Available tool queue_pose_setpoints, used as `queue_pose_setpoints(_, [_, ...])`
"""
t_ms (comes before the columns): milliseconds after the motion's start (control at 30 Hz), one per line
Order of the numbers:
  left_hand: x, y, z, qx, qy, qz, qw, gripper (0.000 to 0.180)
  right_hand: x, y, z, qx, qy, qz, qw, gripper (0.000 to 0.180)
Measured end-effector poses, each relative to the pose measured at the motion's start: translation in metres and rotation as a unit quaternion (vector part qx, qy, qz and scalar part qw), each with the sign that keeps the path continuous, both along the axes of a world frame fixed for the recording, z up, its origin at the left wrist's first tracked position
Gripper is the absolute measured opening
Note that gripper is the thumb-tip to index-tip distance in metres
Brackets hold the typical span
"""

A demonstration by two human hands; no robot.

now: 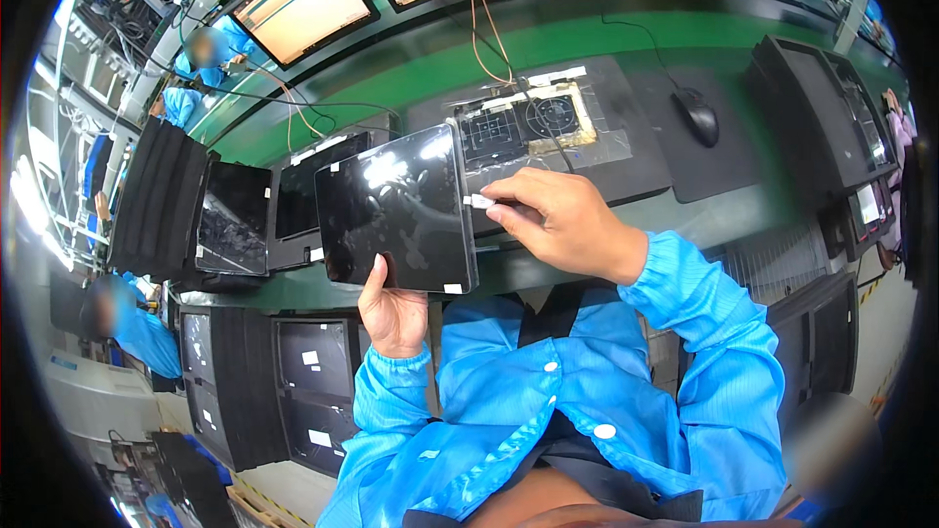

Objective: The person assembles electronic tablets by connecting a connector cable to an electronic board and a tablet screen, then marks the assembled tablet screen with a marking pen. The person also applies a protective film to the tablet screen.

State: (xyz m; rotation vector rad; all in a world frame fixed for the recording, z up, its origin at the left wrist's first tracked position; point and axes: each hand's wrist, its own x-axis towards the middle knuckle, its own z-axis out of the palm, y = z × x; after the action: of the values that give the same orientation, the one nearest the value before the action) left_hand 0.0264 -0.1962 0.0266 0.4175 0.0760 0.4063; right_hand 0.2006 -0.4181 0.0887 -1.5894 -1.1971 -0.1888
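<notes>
Gleaming under smudges, the glossy black rectangular tablet hangs above the near edge of the green table, left hand gripping its bottom, right hand pinching a small white plug beside it, partly blocking a flat black slab.

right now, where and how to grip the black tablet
The tablet is probably best pinched front-to-back at its lower edge, from the near side: it's a thin, flat slab, and the right hand holds a white connector at its right edge.
</notes>
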Motion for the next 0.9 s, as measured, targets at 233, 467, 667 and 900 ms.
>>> queue_pose_setpoints(233, [0.004, -0.005, -0.004, 0.006, 0.016, -0.002, 1.0, 0.031, -0.001, -0.011, -0.003, -0.028, -0.05, -0.021, 0.998, 0.022])
queue_pose_setpoints(467, [0.017, -0.016, 0.005, 0.059, 0.087, -0.029, 0.994, 0.027, 0.012, -0.025, 0.01, -0.104, -0.144, -0.022, 0.984, 0.016])
queue_pose_setpoints(667, [0.063, -0.058, 0.02, 0.039, 0.07, 0.036, 0.996, 0.024, 0.003, -0.022, -0.019, 0.1, 0.052, -0.187, 0.976, 0.017])
queue_pose_setpoints(900, [0.123, -0.082, 0.02, 0.403, 0.131, -0.235, 0.874, 0.038, 0.065, -0.072, -0.035, 0.164, 0.553, 0.053, 0.815, 0.037])
